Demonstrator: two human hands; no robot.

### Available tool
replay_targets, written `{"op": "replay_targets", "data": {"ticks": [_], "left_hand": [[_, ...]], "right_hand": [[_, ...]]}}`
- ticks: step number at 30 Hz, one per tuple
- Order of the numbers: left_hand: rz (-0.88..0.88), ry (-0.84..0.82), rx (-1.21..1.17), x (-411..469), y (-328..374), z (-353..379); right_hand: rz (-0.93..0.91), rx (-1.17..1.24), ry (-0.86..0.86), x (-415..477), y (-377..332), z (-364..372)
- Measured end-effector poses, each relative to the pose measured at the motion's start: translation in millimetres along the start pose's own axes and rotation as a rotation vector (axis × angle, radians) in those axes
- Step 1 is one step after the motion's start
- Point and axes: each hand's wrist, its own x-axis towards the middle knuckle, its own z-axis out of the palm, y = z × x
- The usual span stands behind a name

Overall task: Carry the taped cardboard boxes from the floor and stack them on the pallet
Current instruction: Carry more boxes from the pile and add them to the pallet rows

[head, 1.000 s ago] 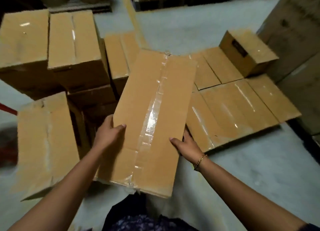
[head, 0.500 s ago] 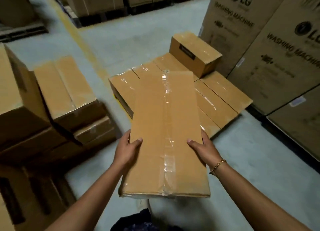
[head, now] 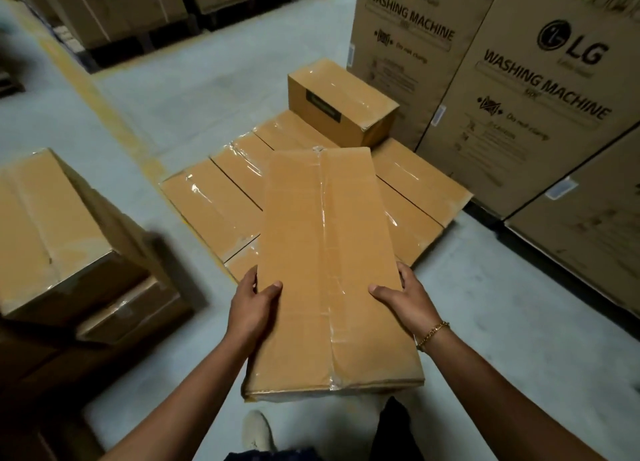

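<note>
Biggest things first: two tall LG washing machine cartons (head: pixel 540 90) stand up and to the right of the right-hand fingers, well apart from them, on a grey concrete floor (head: pixel 180 100) with a faded yellow line (head: pixel 100 104) running away to the left of the left-hand fingers. Way off to the left of those fingers there's a rough stack of brown boxes (head: pixel 52 225), a bit blurry. Straight out past the fingertips is a flat layer of taped boxes (head: pixel 207 201) lying side by side, touching each other; whatever they sit on is hidden. One smaller box (head: pixel 343 104) sits on the far end of that layer, just beside the nearer LG carton. The box being carried (head: pixel 329 270) is a long taped one, up in the air between both hands, with its far end over the flat layer and its tape seam running lengthwise down the middle. The left hand (head: pixel 251 308) has its thumb on the top face, with the other fingers wrapped round the left edge, mostly out of sight underneath. The right hand (head: pixel 408 301) mirrors that on the right edge, so both are clamped on the box. A gold bracelet (head: pixel 433 332) is on the right wrist, and a light shoe (head: pixel 256 429) pokes out below the box, back behind the fingers.
</note>
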Motion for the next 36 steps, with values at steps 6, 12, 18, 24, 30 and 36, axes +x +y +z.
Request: {"op": "replay_targets", "data": {"ticks": [6,12,18,24,30,36], "left_hand": [[-0.021,0.106,-0.055,8.9,50.8,130.9],[-0.111,0.23,-0.128,29.2,88.8,239.4],[-0.149,0.363,-0.16,74.0,109.6,300.1],[-0.182,0.449,-0.217,145.3,123.0,339.7],[-0.209,0.503,-0.249,228.6,141.6,377.9],[-0.196,0.548,-0.268,315.5,150.3,411.2]], "right_hand": [[-0.022,-0.015,-0.046,98.9,2.2,-106.1],[-0.078,-0.139,-0.142,195.6,-19.5,-194.9],[-0.104,-0.276,-0.23,292.3,-40.7,-219.4],[-0.129,-0.364,-0.286,388.5,-56.0,-218.9],[-0.145,-0.408,-0.33,492.2,-65.9,-217.7],[-0.156,-0.367,-0.342,595.3,-62.9,-201.2]]}}
